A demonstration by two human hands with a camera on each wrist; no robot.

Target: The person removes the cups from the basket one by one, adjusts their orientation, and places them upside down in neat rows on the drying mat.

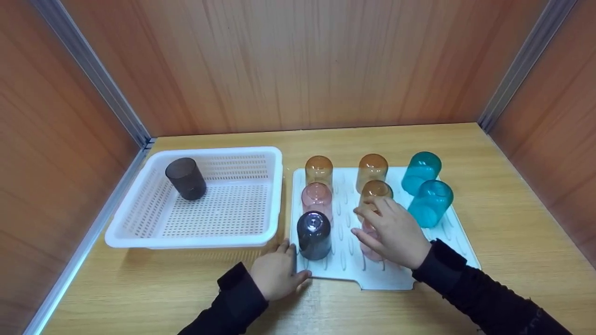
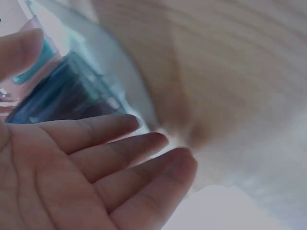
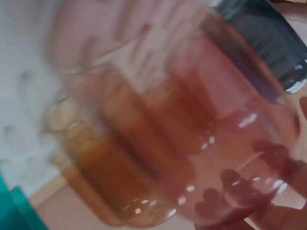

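A white drying tray [image 1: 342, 274] holds several upside-down tumblers. My right hand [image 1: 398, 232] is over a pink tumbler [image 1: 372, 251] at the tray's front middle, thumb and fingers spread apart around its upper part; firm contact cannot be made out. In the right wrist view that pink tumbler [image 3: 216, 158] fills the middle, with an amber one [image 3: 105, 177] beyond it. My left hand [image 1: 277, 274] rests at the tray's front left corner, its fingers nearly straight in the left wrist view. Just beside it stands a dark grey tumbler [image 1: 314, 237].
Left of the tray is a white perforated basket [image 1: 219, 242] with a dark brown tumbler [image 1: 186, 179] leaning inside. Behind the dark grey tumbler stand pink [image 1: 316, 197] and amber [image 1: 319, 170] ones. Two teal tumblers [image 1: 430, 204] are at right. Wooden panels [image 1: 302, 70] enclose the table.
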